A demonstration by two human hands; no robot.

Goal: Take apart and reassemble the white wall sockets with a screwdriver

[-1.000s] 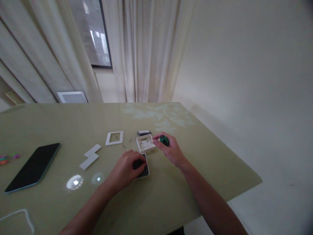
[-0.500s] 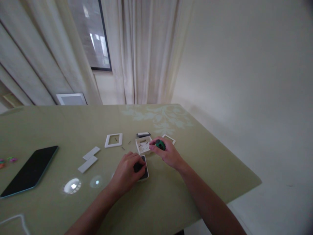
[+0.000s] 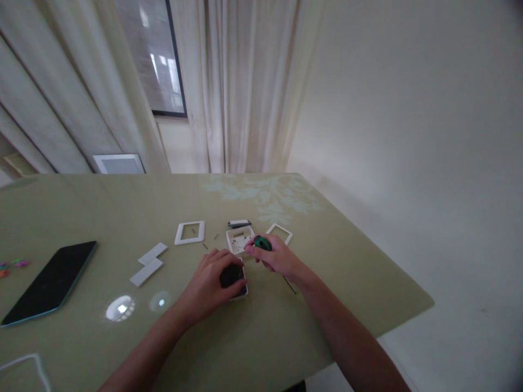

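My left hand [image 3: 210,280] curls over a small dark module set in a white frame [image 3: 237,284] on the green table [image 3: 286,326], holding it down. My right hand [image 3: 274,258] grips a screwdriver with a green and black handle [image 3: 262,243]; its thin shaft sticks out under the wrist. The right hand sits just beside an open white back box [image 3: 239,239] with small parts inside. Two tiny screws [image 3: 211,241] lie left of that box.
A white square frame [image 3: 190,232] and a second one [image 3: 281,232] flank the box. A dark bar [image 3: 239,223] lies behind it. Two white rocker plates [image 3: 148,263], a black phone [image 3: 49,282] and coloured bits [image 3: 12,265] are to the left. The table edge runs close on the right.
My right hand with the screwdriver has moved left and nearer, from over the white box toward my left hand, uncovering the second white frame. The left hand stays on the dark module.
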